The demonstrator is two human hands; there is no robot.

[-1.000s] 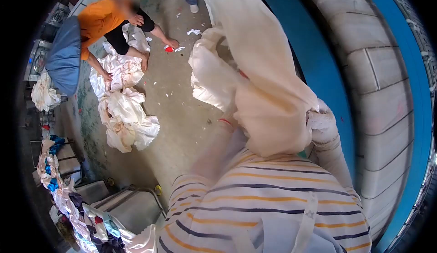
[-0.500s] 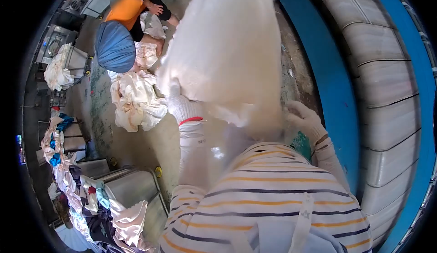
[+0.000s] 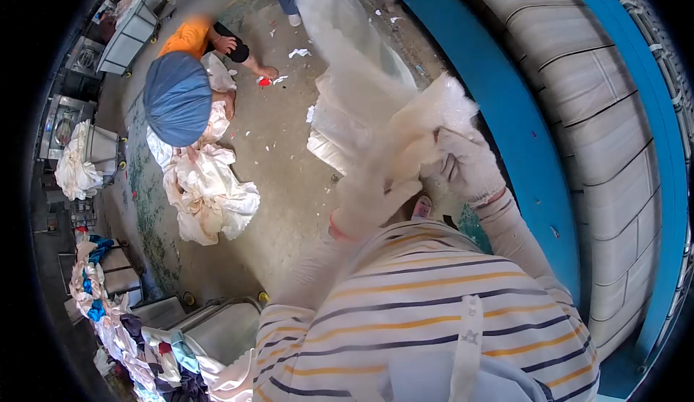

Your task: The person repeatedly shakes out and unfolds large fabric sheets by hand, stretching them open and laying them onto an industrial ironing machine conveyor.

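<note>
I have the gloved right hand (image 3: 470, 167) closed on a bunched edge of the pale cloth (image 3: 369, 87); the left hand (image 3: 365, 203) blurs against it, and I can't tell whether its fingers grip. From the hands the cloth's long axis runs forward, slanting left, its far end cut off by the frame. Right of the grip lies a blue rail (image 3: 538, 185); far left, beyond heaped fabric (image 3: 210, 199), a round blue bundle (image 3: 177, 98) partly hides an orange-clad person (image 3: 186, 38).

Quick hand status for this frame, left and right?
Left hand: at the pale cloth, blurred; grip cannot be told.
Right hand: closed, holding the pale cloth.
</note>
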